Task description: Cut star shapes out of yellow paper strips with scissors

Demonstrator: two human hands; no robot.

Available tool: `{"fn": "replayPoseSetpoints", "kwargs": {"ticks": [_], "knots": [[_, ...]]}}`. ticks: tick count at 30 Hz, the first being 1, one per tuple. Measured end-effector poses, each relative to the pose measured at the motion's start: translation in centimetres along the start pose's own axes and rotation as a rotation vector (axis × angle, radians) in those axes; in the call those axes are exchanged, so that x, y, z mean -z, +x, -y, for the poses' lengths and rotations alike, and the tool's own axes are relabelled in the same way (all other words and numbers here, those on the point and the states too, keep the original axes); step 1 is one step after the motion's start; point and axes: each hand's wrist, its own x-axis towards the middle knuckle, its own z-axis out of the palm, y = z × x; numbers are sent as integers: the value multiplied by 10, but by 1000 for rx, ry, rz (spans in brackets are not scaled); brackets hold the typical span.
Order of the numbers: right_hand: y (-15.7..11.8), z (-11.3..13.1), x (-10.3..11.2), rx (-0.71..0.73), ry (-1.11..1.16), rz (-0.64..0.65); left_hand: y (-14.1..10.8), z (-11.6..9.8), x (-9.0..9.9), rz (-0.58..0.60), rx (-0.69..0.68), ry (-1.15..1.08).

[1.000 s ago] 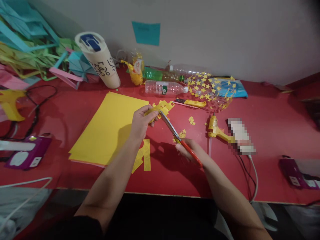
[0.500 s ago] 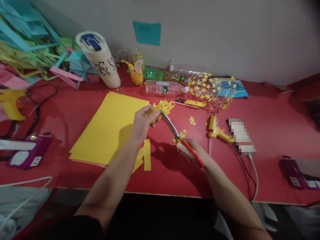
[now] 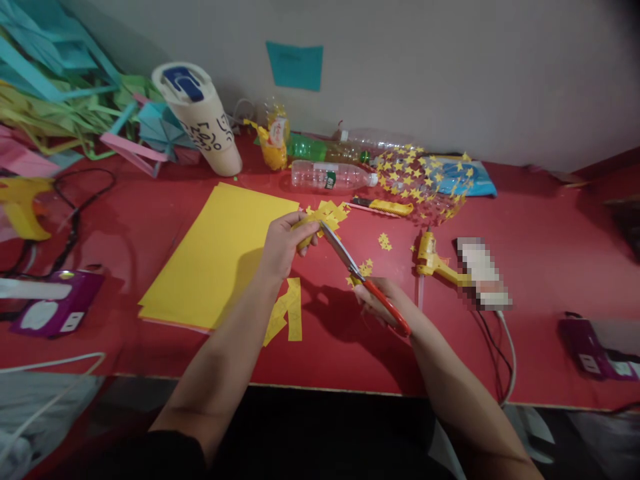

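Note:
My left hand [image 3: 290, 240] pinches a small piece of yellow paper [image 3: 303, 243] over the table, beside a stack of yellow sheets [image 3: 220, 247]. My right hand [image 3: 377, 300] is closed round the red handles of a pair of scissors [image 3: 345, 252]. The blade tips meet the edge of the paper at my left fingertips; whether they are cutting into it I cannot tell. Behind my left fingers lies a heap of yellow paper scraps [image 3: 334, 215]. Small cut paper stars [image 3: 367, 268] lie beyond the scissors, and yellow strips [image 3: 295, 310] lie below my left hand.
A yellow glue gun [image 3: 427, 253] and a blurred-out phone-like object [image 3: 484, 272] with a cable lie at right. Behind are a utility knife [image 3: 390, 207], a plastic bottle [image 3: 330, 176] and a star-covered clear object [image 3: 423, 180]. A tumbler [image 3: 205, 127] stands at back left.
Both hands stay nearly in place. The scissors' handles have shifted very slightly to the right, and the left hand still pinches the paper.

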Motion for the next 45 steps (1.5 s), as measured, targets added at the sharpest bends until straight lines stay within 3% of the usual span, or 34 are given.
{"fn": "replayPoseSetpoints", "kwargs": {"ticks": [22, 45], "knots": [[-3, 7, 4, -32, -75, 7, 1, -1, 2, 19, 66, 13], [-1, 4, 6, -7, -28, 1, 4, 4, 2, 61, 16, -42]]}}
